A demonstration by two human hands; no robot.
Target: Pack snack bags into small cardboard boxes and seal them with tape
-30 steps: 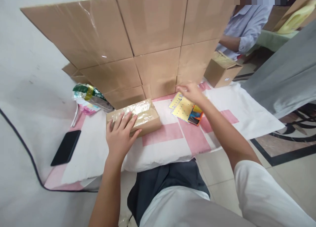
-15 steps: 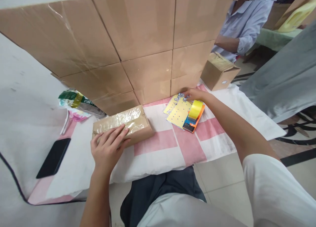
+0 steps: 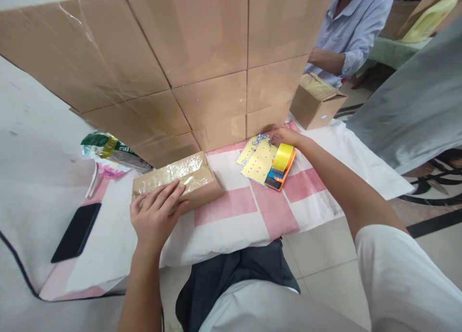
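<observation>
My left hand (image 3: 156, 213) lies flat, fingers spread, on the near end of a small brown parcel (image 3: 187, 175) wrapped in clear tape, on the pink-and-white cloth (image 3: 231, 216). My right hand (image 3: 285, 137) reaches out to the far edge of the cloth, fingers curled at the top of a yellow dotted sheet (image 3: 258, 162). A tape dispenser (image 3: 281, 164) with a yellow roll and orange frame lies on that sheet, just under the hand. What the curled fingers grip is hidden.
A wall of stacked cardboard boxes (image 3: 180, 62) stands behind the cloth. A black phone (image 3: 75, 232) lies at left, a green packet (image 3: 108, 146) behind it. A small open carton (image 3: 317, 101) sits at right, near another person in a light shirt (image 3: 346, 29).
The right hand has drawn slightly toward the sheet's top, uncovering the tape dispenser. The left hand stays on the parcel. The camera has shifted.
</observation>
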